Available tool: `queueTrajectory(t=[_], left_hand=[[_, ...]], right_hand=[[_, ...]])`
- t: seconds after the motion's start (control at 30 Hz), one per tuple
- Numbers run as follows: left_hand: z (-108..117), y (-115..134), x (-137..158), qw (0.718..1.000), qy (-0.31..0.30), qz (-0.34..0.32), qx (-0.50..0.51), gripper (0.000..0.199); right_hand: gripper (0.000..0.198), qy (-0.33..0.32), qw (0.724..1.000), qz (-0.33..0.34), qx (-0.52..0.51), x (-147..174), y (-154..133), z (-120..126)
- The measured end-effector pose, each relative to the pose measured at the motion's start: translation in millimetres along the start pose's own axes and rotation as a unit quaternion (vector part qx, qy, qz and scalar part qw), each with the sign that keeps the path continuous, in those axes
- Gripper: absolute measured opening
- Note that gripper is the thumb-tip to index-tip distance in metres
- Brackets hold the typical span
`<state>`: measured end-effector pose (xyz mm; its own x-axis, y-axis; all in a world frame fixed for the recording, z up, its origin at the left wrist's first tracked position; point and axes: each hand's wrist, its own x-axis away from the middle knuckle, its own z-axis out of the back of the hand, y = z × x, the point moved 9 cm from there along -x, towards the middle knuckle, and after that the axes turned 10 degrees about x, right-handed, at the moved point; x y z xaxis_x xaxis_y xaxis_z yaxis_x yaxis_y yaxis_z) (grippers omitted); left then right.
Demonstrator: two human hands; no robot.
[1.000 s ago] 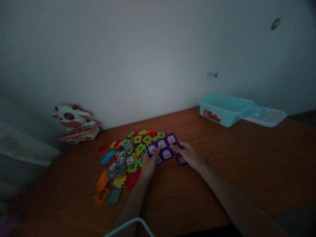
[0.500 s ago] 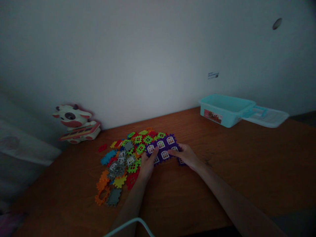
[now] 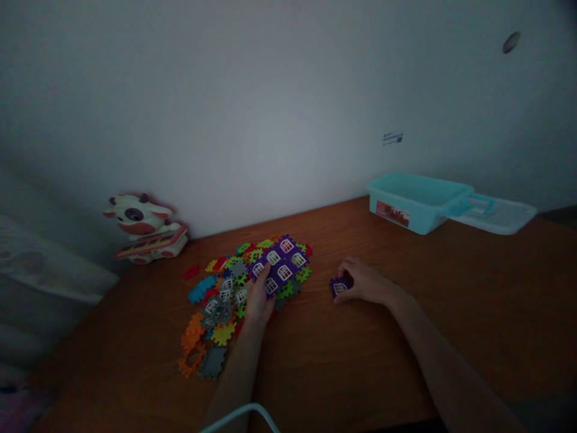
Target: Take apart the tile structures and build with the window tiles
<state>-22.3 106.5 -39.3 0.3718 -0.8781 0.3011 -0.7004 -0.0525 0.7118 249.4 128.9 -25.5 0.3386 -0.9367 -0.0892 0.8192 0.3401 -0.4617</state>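
Note:
My left hand (image 3: 260, 297) grips a joined panel of purple window tiles (image 3: 278, 265), thumb on its face, tilted over the pile. Each tile carries a white window frame. To the right, my right hand (image 3: 360, 282) has fingers and thumb around a single purple window tile (image 3: 339, 287) at the tabletop. Left of and beneath the panel spreads a pile of interlocking plastic tiles (image 3: 224, 332) in green, grey, yellow, orange, blue and red. Part of that pile is hidden by the panel and my left hand.
On the wooden table (image 3: 306, 373), a turquoise box (image 3: 419, 204) stands at the back right, its translucent lid (image 3: 500, 218) folded out to the right. A cow-shaped toy keyboard (image 3: 148, 231) sits at the back left. A pale cable (image 3: 243, 410) curves at the bottom edge.
My right hand has left the purple panel and moved right, onto a single purple tile. My left hand has shifted slightly left, and the panel is now tilted more steeply.

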Motion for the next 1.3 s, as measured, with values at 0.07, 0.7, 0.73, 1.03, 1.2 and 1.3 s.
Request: queueTrajectory(t=[0.07,0.7,0.73,1.03,1.2,1.3], left_hand=[[-5.9,-11.5,4.3,0.999,-0.035,0.023,-0.015,0.025],[-29.2,-80.8,46.4,0.910,-0.267,0.100,-0.299,0.045],[-29.5,-80.2,47.1,0.910,-0.269,0.098,-0.300,0.044],[-27.0,-80.6,43.6,0.907,-0.259,0.075,-0.324,0.045],[-28.8,-80.9,45.5,0.909,-0.262,0.078,-0.314,0.045],[-28.9,-80.6,45.9,0.915,-0.259,0.081,-0.300,0.046]], right_hand=[[0.039,0.011,0.999,-0.042,-0.007,-2.1,9.2,0.0],[0.040,0.028,0.860,-0.122,-0.495,-5.0,-2.3,-7.7],[0.040,0.001,0.856,-0.124,-0.501,-4.0,-6.9,-12.8],[0.039,-0.017,0.878,-0.120,-0.463,-3.8,-14.5,-18.2],[0.038,-0.007,0.876,-0.106,-0.470,-4.3,-18.2,-16.8],[0.038,-0.006,0.874,-0.090,-0.478,-5.6,-19.8,-16.7]])
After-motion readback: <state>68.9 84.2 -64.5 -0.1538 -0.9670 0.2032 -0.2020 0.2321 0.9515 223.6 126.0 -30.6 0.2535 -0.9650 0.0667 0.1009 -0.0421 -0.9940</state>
